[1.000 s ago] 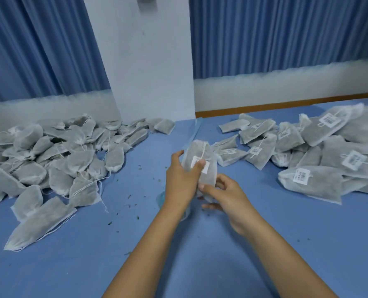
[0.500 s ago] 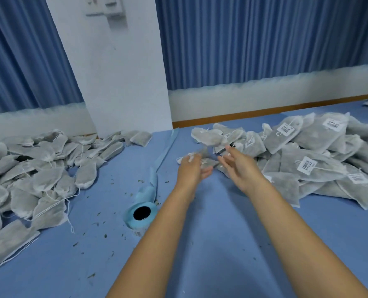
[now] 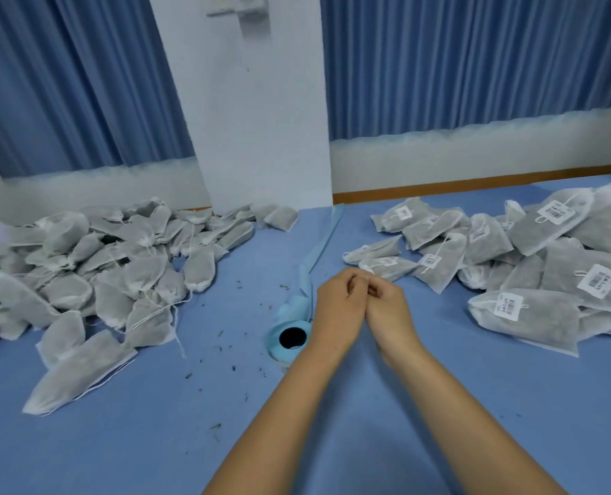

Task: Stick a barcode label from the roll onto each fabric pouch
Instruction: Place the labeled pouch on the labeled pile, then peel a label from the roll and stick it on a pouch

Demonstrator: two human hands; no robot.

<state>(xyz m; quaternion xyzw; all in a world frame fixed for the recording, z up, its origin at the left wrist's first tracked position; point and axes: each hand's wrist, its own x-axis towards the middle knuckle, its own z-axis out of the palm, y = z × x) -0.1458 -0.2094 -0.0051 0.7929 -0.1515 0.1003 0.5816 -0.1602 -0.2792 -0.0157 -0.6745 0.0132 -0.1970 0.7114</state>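
Since finished and unfinished work seem sorted apart, bare pouches (image 3: 100,273) heap at 9 o'clock and labelled pouches (image 3: 533,266) at 2. The roll (image 3: 289,337) lies just beside the left hand (image 3: 336,310), which curls fingertip-to-fingertip against the right hand (image 3: 386,314). Whether they pinch anything is unclear.

We take this for a small packing or labelling workroom, not a home. A broad worktable (image 3: 440,405) covered in blue fills our view. At ten o'clock lies a big heap of plain fabric pouches (image 3: 93,276). At two o'clock a second heap of pouches (image 3: 533,266) carries white barcode labels (image 3: 599,281), so the goods are sorted in bulk. Near the middle sits a label roll (image 3: 289,339) on blue backing, its spent strip (image 3: 323,237) trailing toward twelve o'clock. Dry crumbs (image 3: 222,332) speckle the cloth. Behind, from ten to two o'clock, hang blue pleated curtains (image 3: 475,58) either side of a white pillar (image 3: 261,119).
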